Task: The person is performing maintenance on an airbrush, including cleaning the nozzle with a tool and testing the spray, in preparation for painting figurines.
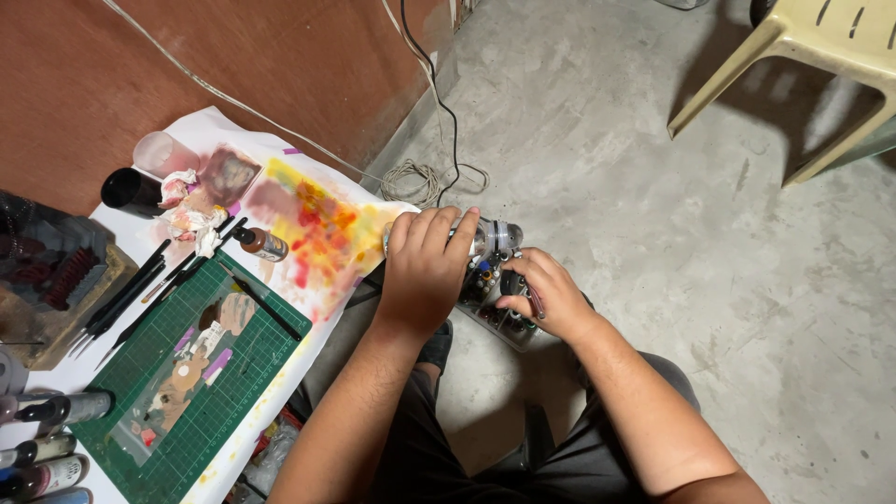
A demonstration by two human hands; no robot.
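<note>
Knees and dark shorts (551,467) at 6 o'clock, the person seated. Left hand (425,266) at centre, fingers curled over a clear bottle (495,235), gripping it. Right hand (546,297) just at 3 o'clock of it, fingers closed on a thin pen-like tool (535,301), above a tray (504,327) of small bottles. Green mat (187,373) at 8 o'clock; stained paper (317,229) at 10 o'clock. Chair (812,56) at 1 o'clock.

Cutting mat (187,392) left of bottle tray (499,313)
</note>
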